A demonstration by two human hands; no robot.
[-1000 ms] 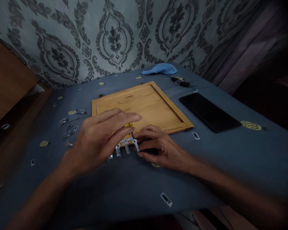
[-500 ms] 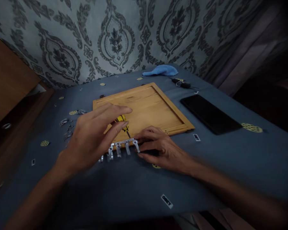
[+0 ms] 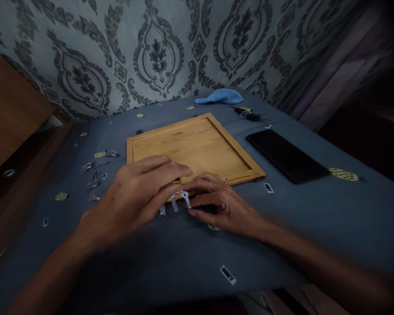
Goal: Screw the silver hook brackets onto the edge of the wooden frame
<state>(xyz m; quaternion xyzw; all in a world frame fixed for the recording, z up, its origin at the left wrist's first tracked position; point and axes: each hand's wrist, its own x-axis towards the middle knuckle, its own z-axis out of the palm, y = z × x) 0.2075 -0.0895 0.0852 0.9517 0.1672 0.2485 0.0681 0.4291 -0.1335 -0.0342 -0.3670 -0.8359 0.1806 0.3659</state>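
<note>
A square wooden board (image 3: 197, 148) with a raised frame lies on the blue cloth. Along its front edge sits a metal hook strip, with silver hooks (image 3: 174, 203) hanging forward over the cloth. My left hand (image 3: 138, 188) is closed around a small screwdriver (image 3: 176, 180). Only a bit of the yellow and black handle shows; the fingers hide the rest and some of the hooks. At the right end of the strip, my right hand (image 3: 219, 201) grips the last hook and the board's edge between thumb and fingers.
Loose metal hooks (image 3: 92, 186) and small screws (image 3: 96, 175) lie left of the board. A black phone (image 3: 287, 155) rests to the right. Farther back are a dark tool with a ring (image 3: 249, 114) and a blue cloth (image 3: 219, 96) by the patterned wall (image 3: 157, 52).
My left hand has moved right and slightly down, closing over the screwdriver handle and covering more hooks. My right hand has stayed in place.
</note>
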